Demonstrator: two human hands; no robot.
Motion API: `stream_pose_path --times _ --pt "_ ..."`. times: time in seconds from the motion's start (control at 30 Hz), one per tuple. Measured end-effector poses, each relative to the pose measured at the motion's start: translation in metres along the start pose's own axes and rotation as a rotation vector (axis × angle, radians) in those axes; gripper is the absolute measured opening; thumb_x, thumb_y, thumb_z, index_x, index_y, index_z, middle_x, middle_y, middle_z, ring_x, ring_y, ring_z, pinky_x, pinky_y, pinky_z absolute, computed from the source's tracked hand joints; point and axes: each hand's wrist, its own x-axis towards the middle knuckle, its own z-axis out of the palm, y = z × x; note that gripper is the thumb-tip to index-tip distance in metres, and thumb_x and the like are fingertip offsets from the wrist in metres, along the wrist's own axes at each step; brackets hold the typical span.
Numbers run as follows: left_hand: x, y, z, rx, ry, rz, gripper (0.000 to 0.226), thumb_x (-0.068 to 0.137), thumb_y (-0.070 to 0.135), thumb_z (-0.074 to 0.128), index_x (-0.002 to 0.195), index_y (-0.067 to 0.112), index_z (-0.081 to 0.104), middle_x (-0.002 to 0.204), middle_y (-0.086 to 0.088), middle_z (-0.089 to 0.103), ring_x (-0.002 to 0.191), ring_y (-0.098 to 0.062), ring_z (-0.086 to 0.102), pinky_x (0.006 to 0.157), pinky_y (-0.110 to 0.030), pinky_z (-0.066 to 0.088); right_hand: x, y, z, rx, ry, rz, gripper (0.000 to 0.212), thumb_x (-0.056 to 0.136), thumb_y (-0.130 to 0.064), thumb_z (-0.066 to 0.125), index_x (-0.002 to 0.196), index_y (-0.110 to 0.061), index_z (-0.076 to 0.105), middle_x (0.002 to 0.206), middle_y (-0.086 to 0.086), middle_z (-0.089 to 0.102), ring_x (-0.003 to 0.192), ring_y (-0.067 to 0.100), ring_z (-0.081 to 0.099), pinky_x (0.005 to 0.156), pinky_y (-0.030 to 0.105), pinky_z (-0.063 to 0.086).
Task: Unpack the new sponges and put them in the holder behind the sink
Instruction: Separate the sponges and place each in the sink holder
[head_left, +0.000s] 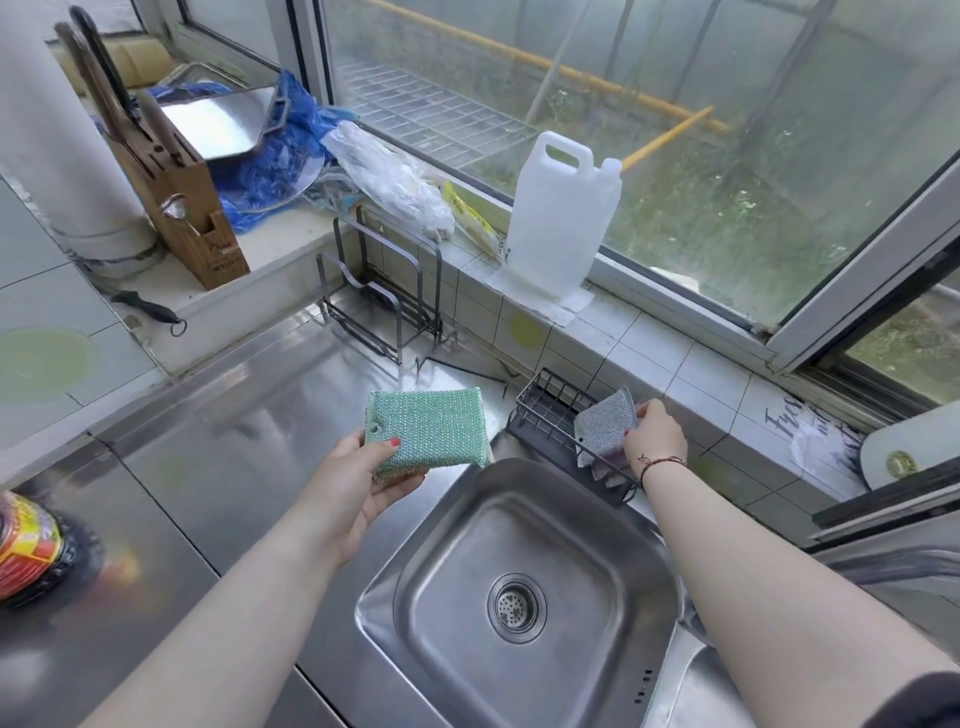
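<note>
My left hand (363, 480) grips a green mesh sponge (428, 434) by its near corner, held flat above the counter just left of the sink (519, 597). My right hand (655, 435) pinches a grey mesh sponge (605, 426) by its right edge. That sponge stands on edge inside the right half of the black wire holder (545, 410) behind the sink. Something purplish shows beneath the grey sponge in the holder; I cannot tell what it is.
A black dish rack (379, 306) stands left of the holder. On the tiled sill sit a white plastic jug (561, 218), crumpled plastic bags (389, 176) and a wooden knife block (182, 208). A colourful packet (28, 545) lies at the far left.
</note>
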Motion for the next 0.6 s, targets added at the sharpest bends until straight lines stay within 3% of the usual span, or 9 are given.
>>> stream_pose_path --times 0.17,0.3,0.4,0.6 --pt "-0.001 -0.001 0.003 0.001 -0.009 -0.009 0.029 0.093 0.002 0.048 0.122 -0.001 0.050 0.115 -0.022 0.061 0.090 -0.030 0.064 0.074 -0.033 0.059 0.002 0.002 0.001 -0.037 0.029 -0.014 0.024 0.091 -0.004 0.049 0.115 -0.008 0.054 0.113 0.022 0.066 0.118 0.037 0.054 0.088 0.038 0.045" --pt "-0.002 -0.002 0.004 0.004 -0.005 -0.015 0.032 0.093 0.002 0.048 0.124 -0.002 0.049 0.117 -0.023 0.061 0.092 -0.031 0.063 0.074 -0.034 0.059 -0.001 0.000 0.001 -0.205 0.036 -0.054 0.020 0.095 -0.009 0.045 0.114 -0.007 0.052 0.108 0.020 0.067 0.106 0.037 0.060 0.070 0.036 0.043" --pt "-0.004 -0.002 0.003 0.004 -0.001 -0.016 0.029 0.093 0.002 0.048 0.122 -0.001 0.050 0.113 -0.021 0.061 0.090 -0.030 0.063 0.073 -0.033 0.059 -0.002 -0.003 0.001 -0.365 0.042 -0.095 0.021 0.093 -0.006 0.044 0.113 -0.007 0.051 0.107 0.016 0.069 0.110 0.034 0.059 0.062 0.033 0.041" --pt "-0.007 0.000 -0.001 -0.006 0.017 -0.011 0.026 0.094 0.002 0.047 0.119 0.000 0.051 0.105 -0.018 0.063 0.088 -0.029 0.063 0.072 -0.032 0.059 -0.002 -0.011 0.001 -0.495 0.012 -0.081 0.039 0.091 0.001 0.040 0.126 -0.008 0.054 0.122 0.010 0.066 0.126 0.035 0.051 0.083 0.038 0.049"
